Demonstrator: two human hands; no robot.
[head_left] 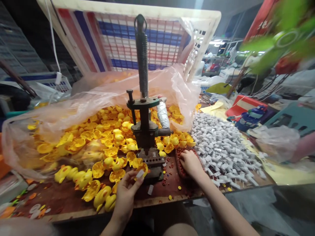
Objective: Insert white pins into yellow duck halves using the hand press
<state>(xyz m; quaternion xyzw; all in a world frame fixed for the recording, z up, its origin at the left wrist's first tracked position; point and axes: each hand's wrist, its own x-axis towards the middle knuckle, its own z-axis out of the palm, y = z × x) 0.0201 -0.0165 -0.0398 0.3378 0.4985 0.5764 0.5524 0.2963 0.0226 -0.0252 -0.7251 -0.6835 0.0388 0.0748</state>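
Observation:
My left hand (pixel 126 188) pinches a yellow plastic duck shell half (pixel 143 170) near the front of the bench. A small pale grey block (pixel 140 173) sits against the shell under my thumb. My right hand (pixel 190 162) reaches down into a red tray (pixel 180 172) of tiny reddish-brown pieces; its fingers are curled and their tips are hidden. Between the hands stands a dark hand press (pixel 145 127) with a tall spring and a foil-wrapped handle (pixel 162 113). A loose grey block (pixel 150 189) lies in front of its base.
Yellow duck halves (pixel 86 134) are heaped at left and behind the press, partly under clear plastic sheeting (pixel 98 88). Grey blocks with thin pins (pixel 221 144) form a pile at right. A white crate (pixel 118 8) leans behind. A green fan (pixel 285 37) blurs at upper right.

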